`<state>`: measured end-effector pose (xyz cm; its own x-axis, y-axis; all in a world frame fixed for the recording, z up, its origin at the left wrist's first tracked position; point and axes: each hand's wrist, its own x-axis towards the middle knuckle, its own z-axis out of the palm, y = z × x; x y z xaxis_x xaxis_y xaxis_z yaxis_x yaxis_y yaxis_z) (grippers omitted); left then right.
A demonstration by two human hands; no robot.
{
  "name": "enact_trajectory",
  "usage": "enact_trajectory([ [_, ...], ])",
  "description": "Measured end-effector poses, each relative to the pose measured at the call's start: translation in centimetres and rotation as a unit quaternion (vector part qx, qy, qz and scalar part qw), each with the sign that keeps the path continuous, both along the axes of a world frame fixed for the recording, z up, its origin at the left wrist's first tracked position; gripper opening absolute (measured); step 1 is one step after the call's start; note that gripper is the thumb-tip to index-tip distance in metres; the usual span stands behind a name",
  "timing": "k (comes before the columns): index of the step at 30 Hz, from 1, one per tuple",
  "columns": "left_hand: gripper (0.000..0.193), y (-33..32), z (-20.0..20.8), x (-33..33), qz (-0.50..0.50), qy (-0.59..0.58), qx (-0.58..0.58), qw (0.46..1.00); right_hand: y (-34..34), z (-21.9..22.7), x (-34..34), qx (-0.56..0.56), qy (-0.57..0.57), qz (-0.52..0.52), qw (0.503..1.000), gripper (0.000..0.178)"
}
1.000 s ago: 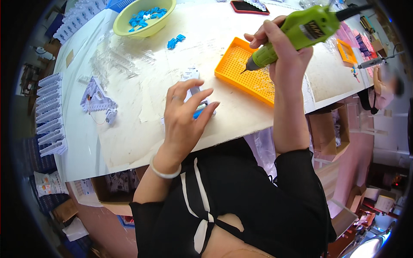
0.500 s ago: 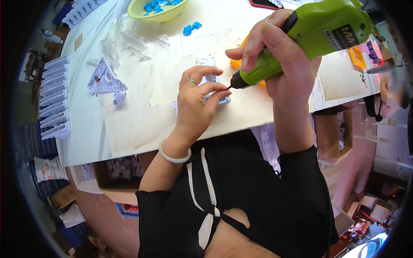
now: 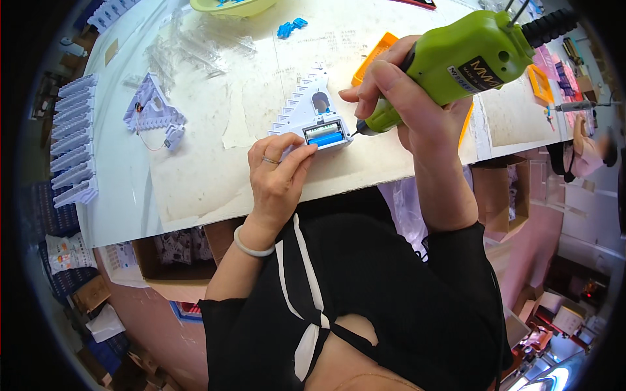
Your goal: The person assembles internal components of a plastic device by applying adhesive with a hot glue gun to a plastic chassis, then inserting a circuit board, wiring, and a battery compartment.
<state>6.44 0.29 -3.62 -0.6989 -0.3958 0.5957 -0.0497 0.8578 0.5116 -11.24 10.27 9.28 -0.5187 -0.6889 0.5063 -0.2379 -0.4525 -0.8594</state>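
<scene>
Housing [image 3: 301,109] touched left grip [image 3: 279,166], pinch unclear, its corner beside driver [image 3: 456,55] clasped by right grip [image 3: 407,91]; open room ran to near edge of counter [image 3: 372,171].

Housing [image 3: 301,109] is laid around mid-table [image 3: 195,195], batteries [image 3: 327,139] slotted in its near end; that end's left side is touched by the left hand [image 3: 277,174], and the screwdriver [image 3: 460,62], gripped in the right hand [image 3: 427,120], is pointed at its right corner; a tray [image 3: 374,57] is half hidden behind that hand; loose pieces [image 3: 291,27] and a bowl [image 3: 236,8] are set farther back; a second housing [image 3: 155,104] is parked way left, plastic strips [image 3: 195,51] strewn behind it; stacked parts [image 3: 75,150] are lined up along the left edge
</scene>
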Motion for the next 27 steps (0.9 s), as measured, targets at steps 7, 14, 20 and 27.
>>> enact_trajectory([
  [7,0.023,0.2,-0.5,0.0,0.01,0.016,0.001,1.0,-0.3,-0.6,0.2,0.013,-0.009,-0.002,1.0,0.002],
  [14,0.025,-0.3,-0.7,0.1,-0.001,0.017,-0.014,1.0,-0.7,-1.8,0.8,0.033,0.004,0.01,0.999,0.004],
  [20,0.026,-0.3,-0.7,0.0,0.0,0.019,-0.014,1.0,-1.1,-2.6,1.1,0.047,0.027,0.01,0.998,0.005],
  [27,0.025,-0.2,-0.8,0.0,0.009,0.013,-0.011,1.0,-0.7,-3.0,0.8,0.045,-0.051,0.028,0.997,0.006],
])
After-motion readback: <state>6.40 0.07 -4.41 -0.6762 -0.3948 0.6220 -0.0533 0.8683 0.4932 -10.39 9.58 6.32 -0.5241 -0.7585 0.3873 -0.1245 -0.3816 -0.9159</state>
